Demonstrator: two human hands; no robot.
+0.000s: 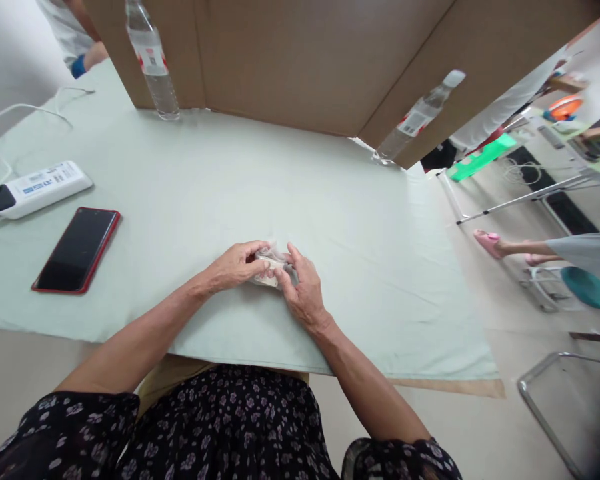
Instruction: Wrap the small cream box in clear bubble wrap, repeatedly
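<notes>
A small whitish packet in clear, crinkled plastic (270,263) is held low over the pale green tablecloth, near the table's front edge. My left hand (235,265) grips its left side, thumb across the top. On the other side, my right hand (303,285) has thumb and fingers closed around the right end. What lies inside the wrapping is too small to make out, and the fingers cover part of it.
Left on the table lie a red-cased phone (77,250) and a white device (40,189) with a cable. A cardboard screen (290,60) stands behind, with a water bottle (155,63) and another bottle (420,119) against it. Other people sit nearby at right.
</notes>
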